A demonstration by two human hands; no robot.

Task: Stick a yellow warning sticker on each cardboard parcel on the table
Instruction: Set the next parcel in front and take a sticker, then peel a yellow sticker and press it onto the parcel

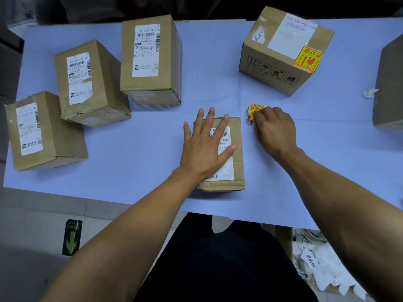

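A flat cardboard parcel point(236, 162) with a white label lies at the table's front middle. My left hand point(205, 147) rests flat on it, fingers spread. To its right sits a small stack of yellow warning stickers point(254, 110). My right hand point(273, 129) covers most of that stack, its fingers curled onto the stickers. Three parcels stand on the left: a near one point(61, 136), a middle one point(102, 83) and a tall one point(168, 57). A large box point(281, 35) at the back right bears a yellow sticker point(308, 58).
The table point(139, 136) has a pale blue top. Another brown box point(390, 83) stands at the right edge, with a scrap of white backing paper point(369, 93) beside it. A heap of paper scraps point(322, 264) lies on the floor at the lower right.
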